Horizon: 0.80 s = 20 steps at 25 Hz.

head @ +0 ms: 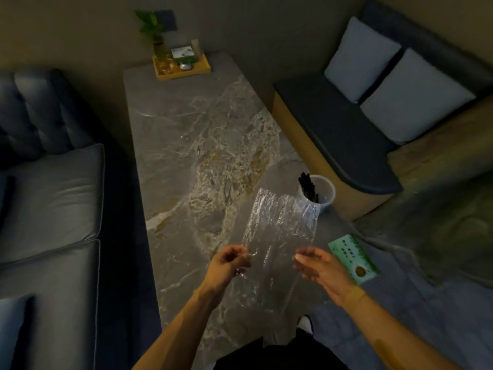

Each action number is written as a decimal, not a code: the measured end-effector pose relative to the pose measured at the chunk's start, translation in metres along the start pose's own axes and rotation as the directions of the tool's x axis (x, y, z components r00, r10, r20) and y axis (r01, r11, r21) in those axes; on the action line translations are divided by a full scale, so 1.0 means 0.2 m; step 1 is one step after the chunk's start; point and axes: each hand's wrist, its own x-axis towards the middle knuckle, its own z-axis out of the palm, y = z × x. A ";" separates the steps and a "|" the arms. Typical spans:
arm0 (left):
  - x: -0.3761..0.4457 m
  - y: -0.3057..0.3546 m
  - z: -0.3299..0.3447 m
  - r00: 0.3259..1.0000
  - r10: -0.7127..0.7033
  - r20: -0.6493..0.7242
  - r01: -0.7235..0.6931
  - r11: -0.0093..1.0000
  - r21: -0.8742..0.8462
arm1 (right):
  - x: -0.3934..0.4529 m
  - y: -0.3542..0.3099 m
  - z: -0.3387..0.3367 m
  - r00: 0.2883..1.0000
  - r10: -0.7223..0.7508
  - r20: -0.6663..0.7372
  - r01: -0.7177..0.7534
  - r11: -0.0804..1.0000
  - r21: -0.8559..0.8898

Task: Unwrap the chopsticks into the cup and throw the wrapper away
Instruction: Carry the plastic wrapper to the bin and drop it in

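Clear, crinkled plastic was what caught the light: the wrapper [280, 231] hung stretched above the marble tabletop [186, 145], held up between both arms at about six o'clock in the scene. The left hand [229, 265] was pinched shut on the wrapper's near left edge, fingers curled around a fold of the film. The right hand [320, 268] was spread loose, palm turned inward and fingers extended just beside the wrapper's near right edge; whether it touched the plastic I could not tell. Beyond the far end of the wrapper, toward one o'clock from the hands, stood a white cup [324, 192] close to the tabletop's right edge, with dark chopsticks [308, 186] upright inside it, leaning to the cup's left rim. At three o'clock from the right hand a green and white paper card [354, 259] lay flat. Far off at twelve o'clock a wooden tray [182, 65] sat at the tabletop's far end, a small green plant [150, 28] rising from it.
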 end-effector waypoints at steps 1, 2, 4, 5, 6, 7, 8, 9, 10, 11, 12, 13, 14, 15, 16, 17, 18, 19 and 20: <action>0.01 0.00 0.04 1.000 0.000 0.000 0.000 1.000 0.020 | -0.01 0.00 -0.03 0.998 -0.038 -0.052 0.037 0.999 -0.011; 0.02 0.00 0.08 1.000 0.007 -0.003 -0.007 0.998 0.059 | -0.02 0.00 -0.07 0.992 -0.075 -0.104 0.073 0.997 -0.021; 0.04 -0.01 0.17 0.999 0.039 0.001 -0.039 0.988 0.151 | -0.04 -0.01 -0.17 0.975 -0.126 -0.182 0.123 0.992 -0.026; 0.05 -0.01 0.22 0.998 0.057 0.013 -0.058 0.980 0.190 | -0.06 -0.01 -0.23 0.969 -0.144 -0.203 0.142 0.990 -0.023; 0.07 0.00 0.28 0.997 0.073 0.033 -0.079 0.971 0.224 | -0.08 -0.01 -0.29 0.963 -0.160 -0.216 0.159 0.987 -0.020; 0.08 0.00 0.33 0.994 0.089 0.056 -0.101 0.963 0.249 | -0.10 -0.01 -0.35 0.959 -0.172 -0.224 0.172 0.985 -0.022; 0.08 0.00 0.39 0.991 0.107 0.085 -0.126 0.955 0.268 | -0.13 0.00 -0.40 0.955 -0.182 -0.236 0.182 0.983 -0.024; 0.09 0.00 0.46 0.985 0.125 0.121 -0.156 0.945 0.287 | -0.16 0.02 -0.48 0.947 -0.191 -0.259 0.193 0.981 -0.020; 0.09 0.00 0.54 0.978 0.141 0.156 -0.184 0.934 0.307 | -0.20 0.03 -0.56 0.939 -0.197 -0.280 0.202 0.979 -0.012; 0.08 0.00 0.62 0.971 0.149 0.186 -0.204 0.923 0.327 | -0.25 0.04 -0.64 0.935 -0.198 -0.295 0.206 0.979 -0.003; 0.07 0.00 0.71 0.965 0.150 0.214 -0.219 0.913 0.343 | -0.29 0.05 -0.72 0.932 -0.197 -0.303 0.207 0.978 -0.001; 0.06 0.00 0.80 0.958 0.151 0.242 -0.232 0.906 0.355 | -0.33 0.07 -0.80 0.930 -0.200 -0.307 0.209 0.978 -0.003; 0.05 -0.01 0.89 0.950 0.153 0.272 -0.248 0.898 0.363 | -0.38 0.08 -0.88 0.928 -0.201 -0.315 0.210 0.978 -0.004; 0.03 -0.02 0.98 0.941 0.153 0.301 -0.263 0.891 0.370 | -0.43 0.10 -0.97 0.924 -0.200 -0.325 0.210 0.978 -0.003; 0.01 -0.04 1.06 0.932 0.152 0.329 -0.276 0.885 0.374 | -0.47 0.12 -1.04 0.920 -0.200 -0.338 0.211 0.978 -0.006; -0.01 -0.05 1.13 0.923 0.148 0.355 -0.287 0.880 0.378 | -0.51 0.13 -1.11 0.914 -0.201 -0.353 0.212 0.977 -0.008; -0.03 -0.07 1.23 0.914 0.142 0.381 -0.298 0.872 0.389 | -0.56 0.15 -1.19 0.904 -0.202 -0.377 0.216 0.976 -0.003; -0.05 -0.10 1.32 0.906 0.138 0.400 -0.309 0.861 0.404 | -0.60 0.16 -1.27 0.893 -0.200 -0.403 0.222 0.975 0.007; -0.07 -0.12 1.42 0.898 0.138 0.417 -0.324 0.849 0.416 | -0.65 0.18 -1.35 0.881 -0.195 -0.431 0.225 0.974 0.020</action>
